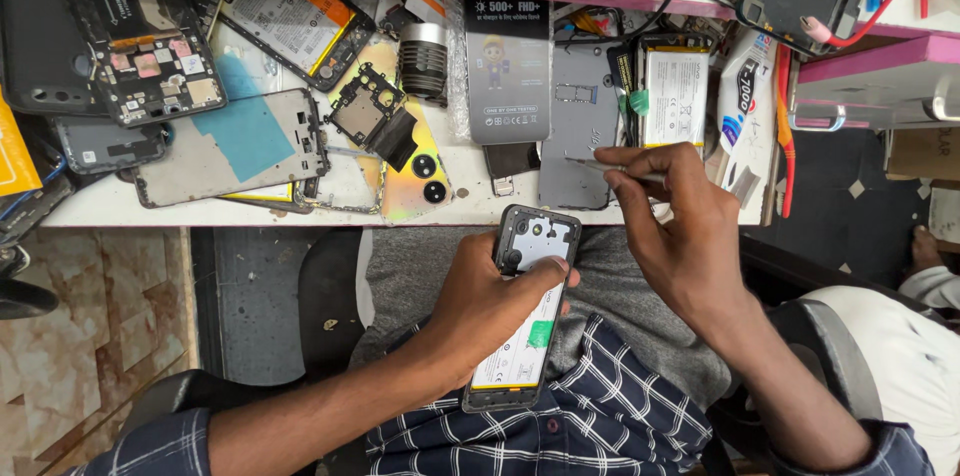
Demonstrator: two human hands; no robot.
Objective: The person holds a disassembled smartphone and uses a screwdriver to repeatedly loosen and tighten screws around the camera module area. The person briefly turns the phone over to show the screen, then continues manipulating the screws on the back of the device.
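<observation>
My left hand (pixel 480 311) grips an opened phone (pixel 528 306) over my lap, its back cover off so the white battery and camera housing show. My thumb lies across its middle. My right hand (pixel 685 236) is raised to the right of the phone and pinches thin metal tweezers (pixel 615 168) whose tips point left over the bench edge. The tweezers hold nothing that I can see.
The white workbench (pixel 110 206) carries several phone parts: back covers, a grey frame (pixel 580 126), circuit boards (pixel 150 66), loose batteries (pixel 677 96), a packaged screen protector (pixel 508 66) and a glue tube (pixel 745 106). Another person's knee (pixel 900 356) is at the right.
</observation>
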